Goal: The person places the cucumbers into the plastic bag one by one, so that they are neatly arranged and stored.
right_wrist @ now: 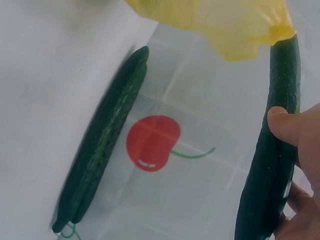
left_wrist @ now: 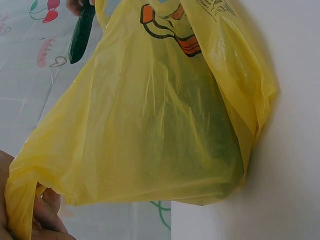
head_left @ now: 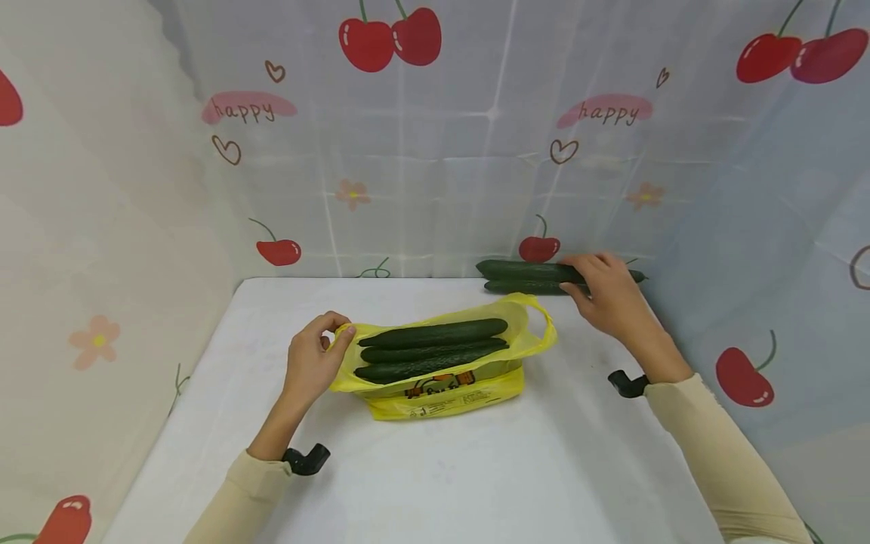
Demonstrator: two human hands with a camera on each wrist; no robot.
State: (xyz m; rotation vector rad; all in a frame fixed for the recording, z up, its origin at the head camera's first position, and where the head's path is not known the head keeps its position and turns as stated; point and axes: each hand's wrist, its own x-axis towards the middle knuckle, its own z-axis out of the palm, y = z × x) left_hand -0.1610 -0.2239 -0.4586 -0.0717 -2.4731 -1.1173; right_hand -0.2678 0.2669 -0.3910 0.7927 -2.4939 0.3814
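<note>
A yellow plastic bag (head_left: 445,406) lies on its side in the middle of the table, its mouth spread. Three dark green cucumbers (head_left: 435,333) show inside it. My left hand (head_left: 313,359) pinches the bag's left handle, bunched between thumb and fingers in the left wrist view. At the back right, my right hand (head_left: 608,298) grips a cucumber (right_wrist: 267,160) around its middle, the thumb across the near side. Two more cucumbers (right_wrist: 102,142) lie side by side by the back curtain in the right wrist view; the head view partly hides them.
A white cloth covers the table (head_left: 435,483). Behind it hangs a pale curtain (head_left: 442,151) printed with cherries and hearts, and similar sheets flank both sides. The bag's right handle (head_left: 544,332) stands up as a loop, near the cucumbers at the back.
</note>
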